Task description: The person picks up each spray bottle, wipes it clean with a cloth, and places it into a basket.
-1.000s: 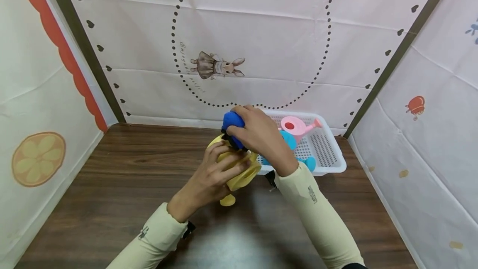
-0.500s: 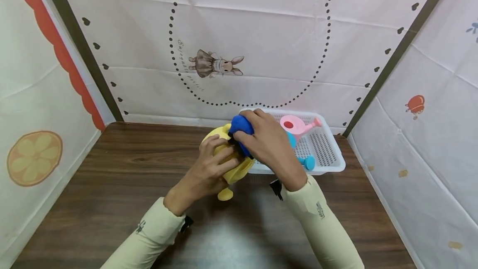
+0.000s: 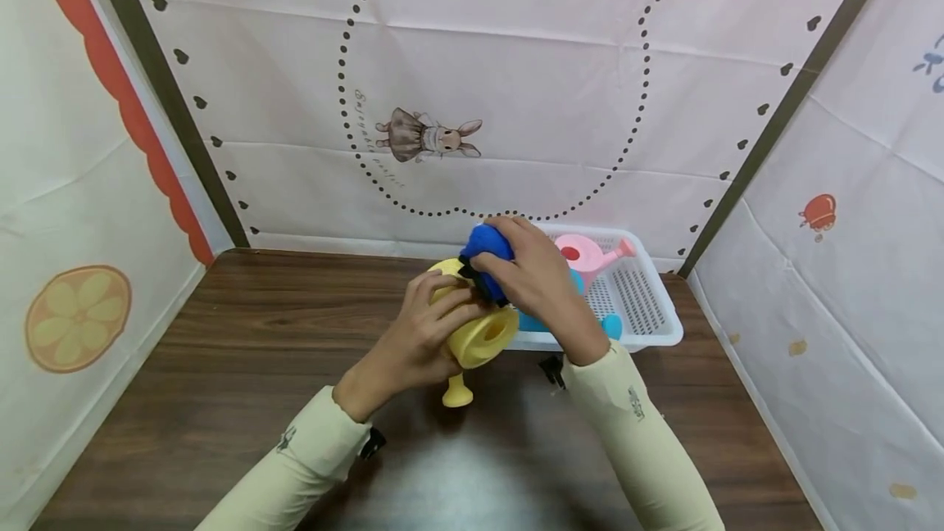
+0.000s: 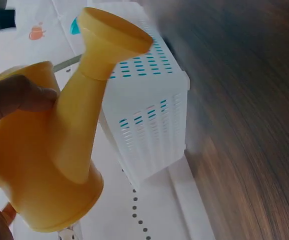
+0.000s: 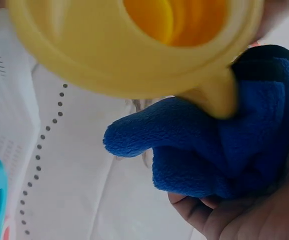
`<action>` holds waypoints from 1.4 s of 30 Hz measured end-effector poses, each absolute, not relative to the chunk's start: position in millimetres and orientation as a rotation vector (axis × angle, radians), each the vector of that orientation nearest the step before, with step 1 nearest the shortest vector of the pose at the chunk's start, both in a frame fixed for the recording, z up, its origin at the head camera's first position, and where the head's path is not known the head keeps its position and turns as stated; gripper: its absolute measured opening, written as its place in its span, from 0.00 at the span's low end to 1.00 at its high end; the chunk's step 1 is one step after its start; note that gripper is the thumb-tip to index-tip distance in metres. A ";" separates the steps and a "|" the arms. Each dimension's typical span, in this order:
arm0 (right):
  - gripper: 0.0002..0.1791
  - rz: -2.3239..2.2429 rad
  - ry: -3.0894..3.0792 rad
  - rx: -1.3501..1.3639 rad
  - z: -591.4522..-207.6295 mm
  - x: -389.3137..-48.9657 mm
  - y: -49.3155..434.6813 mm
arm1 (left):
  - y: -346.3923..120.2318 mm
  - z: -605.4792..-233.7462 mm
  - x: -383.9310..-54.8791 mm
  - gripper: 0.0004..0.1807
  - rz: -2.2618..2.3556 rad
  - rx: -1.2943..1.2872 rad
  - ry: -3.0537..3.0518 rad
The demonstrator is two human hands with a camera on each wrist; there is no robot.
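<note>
My left hand [image 3: 424,338] holds a yellow toy watering can [image 4: 59,150], its thumb over the top by the spout. In the head view the can is tipped, its round opening facing right and its spout hanging down near the table. A folded blue cloth [image 5: 199,145] with a black edge is gripped in my right hand [image 3: 542,281]. The cloth lies against the can's side by the handle, seen in the right wrist view. Part of the can is hidden behind the left fingers in the head view.
A white perforated basket [image 3: 667,310] stands at the back right, behind my right hand. In it lie a pink watering can [image 3: 583,256] and a blue toy [image 3: 537,323], partly hidden. A patterned cloth wall [image 3: 516,105] rises behind the dark wooden table [image 3: 295,334].
The yellow watering can has turned in my left hand, so its opening now shows to the right. My right hand with the blue cloth has moved a little right along the can.
</note>
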State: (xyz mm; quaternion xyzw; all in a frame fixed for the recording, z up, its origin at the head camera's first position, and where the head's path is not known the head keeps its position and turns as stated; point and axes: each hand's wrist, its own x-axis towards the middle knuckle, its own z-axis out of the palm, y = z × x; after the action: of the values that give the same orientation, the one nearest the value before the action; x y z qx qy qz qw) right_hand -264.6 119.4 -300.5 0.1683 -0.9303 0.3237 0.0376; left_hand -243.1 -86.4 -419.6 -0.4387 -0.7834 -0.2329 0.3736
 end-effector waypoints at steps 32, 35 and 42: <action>0.24 1.324 -2.149 0.271 -331.5 -231.5 180.0 | -38.8 -418.5 -305.1 0.57 -1.458 -0.615 -2.325; 0.24 1.327 -2.129 0.272 -330.3 -232.1 180.5 | -29.7 -416.6 -308.9 0.57 -1.465 -0.647 -2.347; 0.24 1.340 -2.118 0.278 -329.3 -228.7 181.7 | -18.6 -435.3 -317.5 0.55 -1.495 -0.698 -2.441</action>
State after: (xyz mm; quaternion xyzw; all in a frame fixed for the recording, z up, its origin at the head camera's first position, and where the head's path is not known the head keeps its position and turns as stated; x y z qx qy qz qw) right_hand -228.7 181.7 -329.3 0.1049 -0.7999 0.5061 0.3051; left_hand -317.5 -18.6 -435.3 -0.2358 -0.8245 -0.5051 0.0973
